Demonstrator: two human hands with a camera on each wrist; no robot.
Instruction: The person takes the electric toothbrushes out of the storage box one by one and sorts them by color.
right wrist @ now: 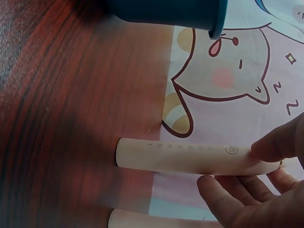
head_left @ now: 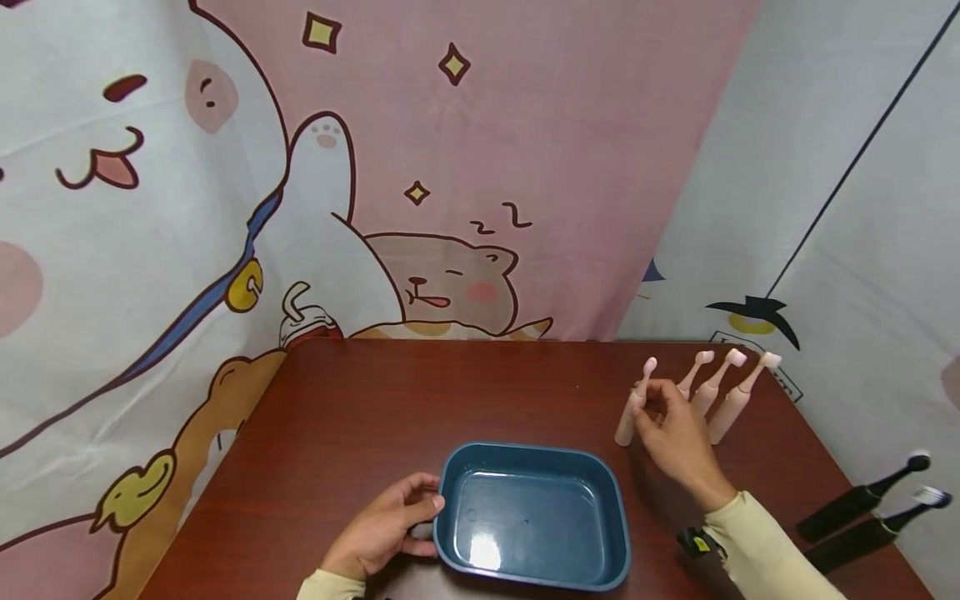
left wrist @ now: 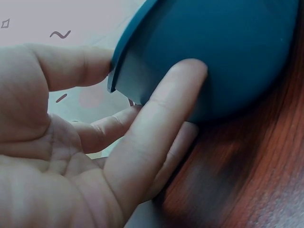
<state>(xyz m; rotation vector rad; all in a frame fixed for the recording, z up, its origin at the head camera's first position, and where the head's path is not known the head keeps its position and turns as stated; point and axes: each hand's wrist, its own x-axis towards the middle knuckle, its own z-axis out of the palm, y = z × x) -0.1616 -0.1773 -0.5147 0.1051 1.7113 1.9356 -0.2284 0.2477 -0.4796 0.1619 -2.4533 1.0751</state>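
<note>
My left hand [head_left: 392, 523] holds the left side of a dark blue plastic basin [head_left: 525, 577], its thumb at the rim. In the left wrist view, fingers lie against the basin's outer wall [left wrist: 237, 52]. Over on the right, my right hand [head_left: 678, 437] pinches a pale pink electric toothbrush [head_left: 628, 417] near the top of its handle, brush head up. A button and a row of small marks show on that handle [right wrist: 190, 158] in the right wrist view. I cannot tell whether its base touches the table. Several more pink electric toothbrushes [head_left: 731, 408] stand just beyond this hand, partly hidden by it.
Two black electric toothbrushes [head_left: 840, 512] are at the table's right edge, beside the right sleeve. The brown wooden table [head_left: 420, 392] ends at a cartoon-printed cloth [head_left: 585, 167] behind it. Light glares off the basin's floor.
</note>
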